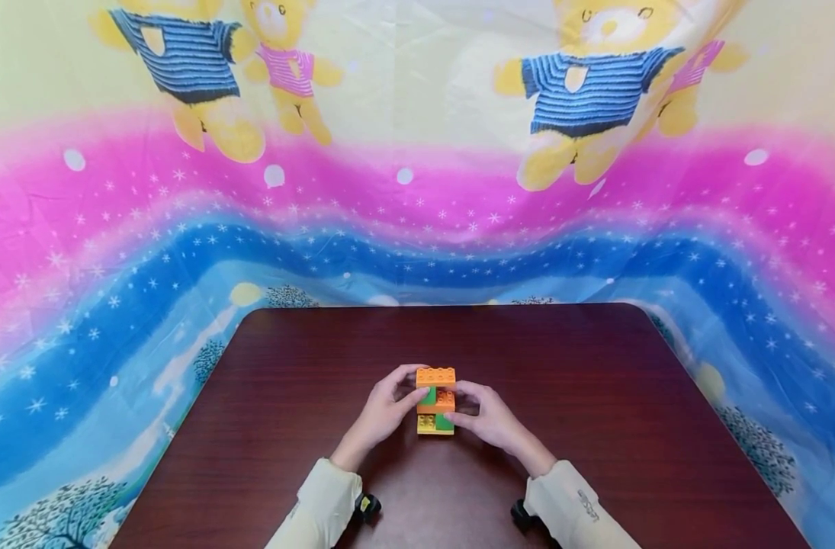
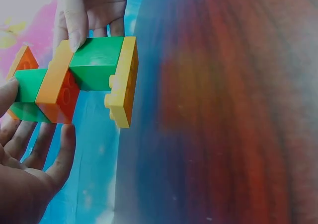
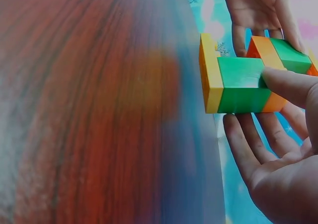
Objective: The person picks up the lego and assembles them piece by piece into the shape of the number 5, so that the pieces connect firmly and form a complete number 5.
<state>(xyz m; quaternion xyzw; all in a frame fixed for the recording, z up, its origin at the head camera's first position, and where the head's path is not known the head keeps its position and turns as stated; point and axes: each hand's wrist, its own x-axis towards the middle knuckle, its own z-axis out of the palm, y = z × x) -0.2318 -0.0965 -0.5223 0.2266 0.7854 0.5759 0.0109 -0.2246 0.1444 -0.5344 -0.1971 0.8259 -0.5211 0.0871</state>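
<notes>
A tower of toy building blocks (image 1: 436, 377) stands upright between both hands, its bottom held a little above the table. It has a studded yellow plate (image 2: 124, 85) at the bottom, then a green block (image 3: 242, 85), an orange plate (image 2: 58, 85), another green block (image 1: 428, 396) and an orange plate on top. My left hand (image 1: 388, 408) grips the upper part from the left, thumb on the upper green block. From the right, my right hand (image 1: 494, 418) holds the tower, thumb on the lower green block. Fingers behind the tower are partly hidden in the head view.
The dark reddish-brown table (image 1: 307, 343) has rounded far corners. A cloth printed with bears and snowflakes (image 1: 403, 198) hangs behind it and along its sides. Black devices (image 1: 367, 507) are strapped at both wrists, by the light sleeves (image 1: 324, 496).
</notes>
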